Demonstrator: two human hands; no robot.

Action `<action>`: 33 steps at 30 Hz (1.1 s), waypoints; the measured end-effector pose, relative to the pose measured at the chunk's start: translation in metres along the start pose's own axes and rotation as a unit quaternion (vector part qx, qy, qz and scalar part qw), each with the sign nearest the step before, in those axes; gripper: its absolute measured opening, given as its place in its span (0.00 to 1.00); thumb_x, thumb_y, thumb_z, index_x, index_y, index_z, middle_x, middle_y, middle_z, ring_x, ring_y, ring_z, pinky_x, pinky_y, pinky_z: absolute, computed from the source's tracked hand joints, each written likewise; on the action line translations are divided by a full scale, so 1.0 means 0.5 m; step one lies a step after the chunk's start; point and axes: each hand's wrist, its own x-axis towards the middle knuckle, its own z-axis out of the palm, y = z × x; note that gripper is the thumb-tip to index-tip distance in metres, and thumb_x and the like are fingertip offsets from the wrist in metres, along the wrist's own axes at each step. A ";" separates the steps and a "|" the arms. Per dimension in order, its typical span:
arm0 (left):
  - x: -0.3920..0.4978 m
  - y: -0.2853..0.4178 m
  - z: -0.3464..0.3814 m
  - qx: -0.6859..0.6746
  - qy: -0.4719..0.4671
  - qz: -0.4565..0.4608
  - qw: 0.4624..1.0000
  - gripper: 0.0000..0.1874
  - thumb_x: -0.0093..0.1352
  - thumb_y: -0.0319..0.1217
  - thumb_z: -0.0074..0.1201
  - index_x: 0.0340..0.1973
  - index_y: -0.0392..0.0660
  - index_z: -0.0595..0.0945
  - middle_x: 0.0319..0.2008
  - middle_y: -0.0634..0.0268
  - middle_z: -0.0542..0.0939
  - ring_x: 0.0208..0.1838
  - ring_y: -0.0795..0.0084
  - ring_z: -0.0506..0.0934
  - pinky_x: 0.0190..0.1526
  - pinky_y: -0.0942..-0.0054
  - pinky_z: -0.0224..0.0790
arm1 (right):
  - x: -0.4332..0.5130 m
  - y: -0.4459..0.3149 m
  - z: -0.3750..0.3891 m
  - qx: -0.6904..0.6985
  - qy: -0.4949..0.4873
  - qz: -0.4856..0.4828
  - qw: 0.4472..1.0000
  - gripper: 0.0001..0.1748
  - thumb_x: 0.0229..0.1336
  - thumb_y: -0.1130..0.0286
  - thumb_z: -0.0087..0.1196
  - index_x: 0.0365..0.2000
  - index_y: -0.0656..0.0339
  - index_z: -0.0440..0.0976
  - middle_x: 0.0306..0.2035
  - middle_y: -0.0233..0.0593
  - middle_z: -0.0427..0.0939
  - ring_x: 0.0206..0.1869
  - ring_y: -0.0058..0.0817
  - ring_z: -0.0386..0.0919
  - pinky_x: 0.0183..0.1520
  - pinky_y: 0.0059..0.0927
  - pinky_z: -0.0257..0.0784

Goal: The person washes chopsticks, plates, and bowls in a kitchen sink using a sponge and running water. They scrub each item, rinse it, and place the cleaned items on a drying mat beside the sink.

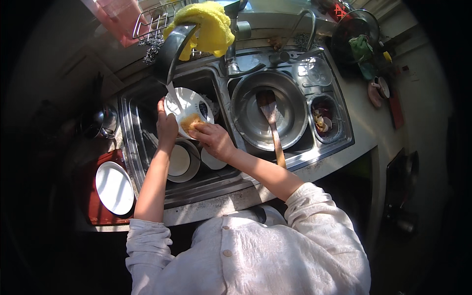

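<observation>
Above the left basin, my left hand [167,127] grips the left edge of a white bowl [186,97], which has a dark mark on it. The bowl is tilted beneath the faucet spout [173,53], and a stream of water falls onto it. My right hand [215,139] presses a tan sponge [191,121] against the bowl's lower part. Under my hands, a round pot or bowl with a pale dish [179,160] inside stands in the basin. Beside it is another white dish [213,159], partly hidden by my right hand.
A large metal basin [241,110] in the right sink holds a wooden spatula [273,120]. Right of it sits a small tub [324,136] with eggshells and scraps. A white plate [115,188] rests on a red-brown board [99,210]. A yellow cloth [206,25] drapes over the faucet.
</observation>
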 end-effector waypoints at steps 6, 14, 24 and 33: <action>0.074 -0.012 -0.110 -0.109 -0.143 -0.267 0.947 0.35 0.71 0.64 0.38 0.65 0.55 0.67 0.40 0.63 0.76 0.41 0.69 0.78 0.38 0.58 0.79 | 0.056 0.059 -0.063 0.219 -0.178 0.173 0.944 0.15 0.53 0.71 0.66 0.43 0.61 0.81 0.39 0.35 0.82 0.44 0.29 0.80 0.47 0.32 0.75; -0.022 -0.228 -0.165 -0.372 -0.175 -0.241 0.879 0.24 0.67 0.44 0.63 0.54 0.45 0.78 0.51 0.62 0.81 0.51 0.68 0.80 0.57 0.58 0.73 | 0.155 0.173 -0.069 0.386 -0.253 0.392 0.796 0.20 0.54 0.60 0.70 0.40 0.64 0.79 0.36 0.30 0.80 0.39 0.20 0.76 0.47 0.26 0.73; -0.089 -0.117 -0.081 -0.246 -0.206 -0.119 0.940 0.26 0.64 0.29 0.66 0.58 0.39 0.75 0.51 0.60 0.81 0.51 0.70 0.80 0.53 0.70 0.74 | 0.199 0.108 0.054 -0.041 -0.098 0.220 0.970 0.12 0.60 0.68 0.57 0.42 0.62 0.80 0.41 0.56 0.81 0.43 0.52 0.80 0.45 0.42 0.76; -0.083 -0.050 -0.034 -0.062 -0.123 -0.051 0.989 0.17 0.65 0.32 0.64 0.45 0.35 0.81 0.38 0.61 0.84 0.42 0.72 0.80 0.46 0.72 0.73 | 0.191 0.003 0.043 0.043 -0.109 0.020 0.993 0.15 0.57 0.67 0.58 0.45 0.55 0.81 0.53 0.45 0.74 0.57 0.47 0.68 0.62 0.47 0.61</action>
